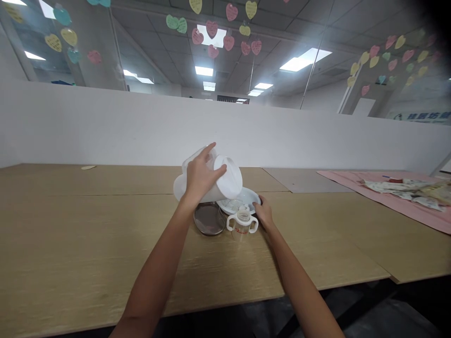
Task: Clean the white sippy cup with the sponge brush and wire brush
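My left hand (pixel 201 174) grips a white, rounded container (pixel 230 178) from above, its thumb and fingers spread across it. The container is tilted, with a round white end facing right; its left part looks translucent, and its exact kind is unclear. Below and behind it lies a white plate (pixel 251 195), partly hidden. At the plate's right rim, my right hand (pixel 263 211) closes with thumb and fingers. In front stands a clear baby bottle (pixel 241 230) with white handles and red lettering, its top uncapped. A dark brown, rounded dish (pixel 210 219) rests left of the bottle.
All this is on a wooden table (pixel 105 253), whose front edge runs below my forearms. A pink cloth (pixel 380 188) with several plastic packets (pixel 394 190) covers the far right. A small pale flat piece (pixel 88 167) lies far left. A white partition (pixel 148 126) stands behind.
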`<state>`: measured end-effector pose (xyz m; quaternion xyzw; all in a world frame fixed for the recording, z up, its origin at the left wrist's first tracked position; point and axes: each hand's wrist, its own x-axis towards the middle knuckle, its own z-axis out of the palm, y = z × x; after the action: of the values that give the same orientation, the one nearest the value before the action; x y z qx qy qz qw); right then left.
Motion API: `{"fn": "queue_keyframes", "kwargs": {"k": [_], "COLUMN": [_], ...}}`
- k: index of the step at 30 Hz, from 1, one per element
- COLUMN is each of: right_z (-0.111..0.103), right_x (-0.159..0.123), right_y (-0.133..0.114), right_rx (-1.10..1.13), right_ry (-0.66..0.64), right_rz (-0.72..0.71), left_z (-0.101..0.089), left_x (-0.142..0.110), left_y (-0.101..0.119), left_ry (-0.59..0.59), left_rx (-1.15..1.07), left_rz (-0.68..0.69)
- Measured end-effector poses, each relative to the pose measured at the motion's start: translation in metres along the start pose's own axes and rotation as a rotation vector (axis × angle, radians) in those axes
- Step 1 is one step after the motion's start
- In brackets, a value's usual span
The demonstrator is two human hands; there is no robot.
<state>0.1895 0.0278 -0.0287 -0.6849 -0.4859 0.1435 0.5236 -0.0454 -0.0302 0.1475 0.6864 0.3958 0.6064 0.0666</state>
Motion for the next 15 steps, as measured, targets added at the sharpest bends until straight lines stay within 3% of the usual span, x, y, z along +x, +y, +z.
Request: {"fn": "queue_keyframes", "kwargs": {"k": [7, 10, 15], "right_z": [0.000, 0.000, 0.000], "right_x": [-0.001, -0.002, -0.002], "right_y": [-0.003, -0.004, -0.003], "right_rx": [-0.021, -0.021, -0.012], "right_ry": [-0.007, 0.000, 0.000], "right_rz": [-0.002, 0.002, 0.000], "left_z": [-0.007, -0.012, -0.018], "left_x": [0.018, 0.023, 0.027], "left_y": [-0.042, -0.054, -0.070], "left_ry": [0.268, 0.385, 0.470], "left_rx": [-0.420, -0.429, -0.367], "left_rz": [-0.373, -0.472, -0.574]}}
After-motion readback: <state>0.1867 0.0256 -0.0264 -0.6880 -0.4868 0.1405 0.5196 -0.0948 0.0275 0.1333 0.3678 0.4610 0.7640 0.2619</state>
